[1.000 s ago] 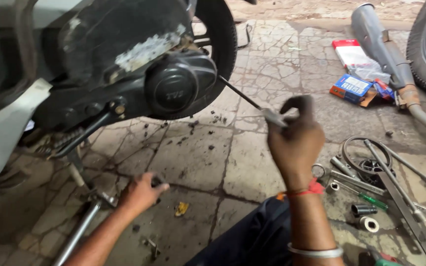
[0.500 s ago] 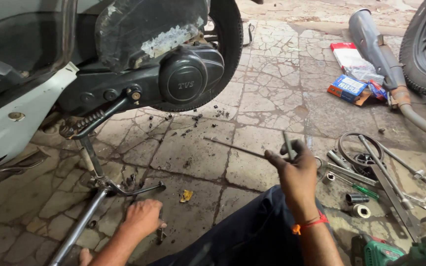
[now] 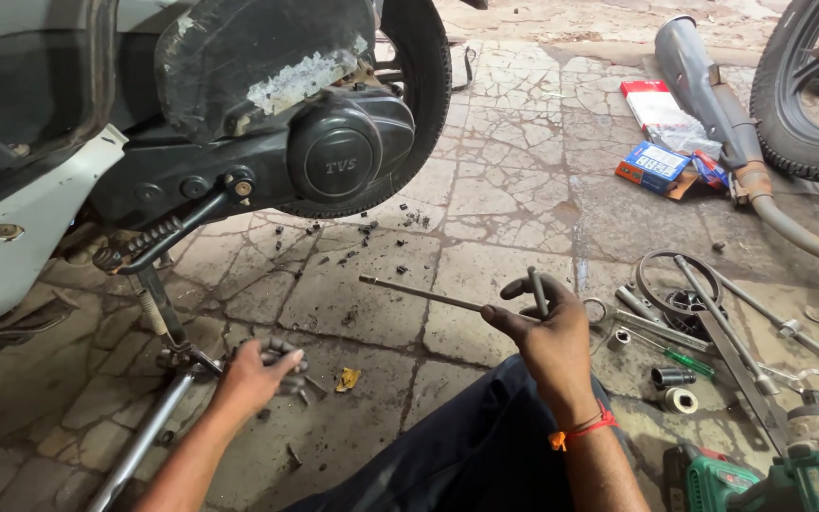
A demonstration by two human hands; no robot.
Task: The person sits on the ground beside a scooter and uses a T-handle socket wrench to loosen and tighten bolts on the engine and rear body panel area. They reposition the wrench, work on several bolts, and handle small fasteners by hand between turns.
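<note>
My right hand (image 3: 547, 332) grips a long T-handle wrench (image 3: 447, 300) with its thin shaft pointing left, level above the cracked stone floor. My left hand (image 3: 256, 373) reaches down to the floor and closes around a small dark metal part lying by the scooter's stand (image 3: 158, 308). The scooter (image 3: 239, 142) stands at upper left, with its black engine cover (image 3: 338, 161) and rear tyre (image 3: 424, 85) facing me. My dark trouser leg (image 3: 466, 446) lies between both arms.
Several wrenches, sockets and a coiled belt (image 3: 680, 284) lie at right. A green power tool (image 3: 770, 465) sits bottom right. An exhaust pipe (image 3: 713, 85), small boxes (image 3: 656, 161) and another tyre (image 3: 808, 95) are at upper right. Small bolts (image 3: 367, 228) dot the floor.
My right hand pulled the T-handle wrench away from the engine cover and lowered it to a level position. My left hand shifted right along the floor and closed on a small part.
</note>
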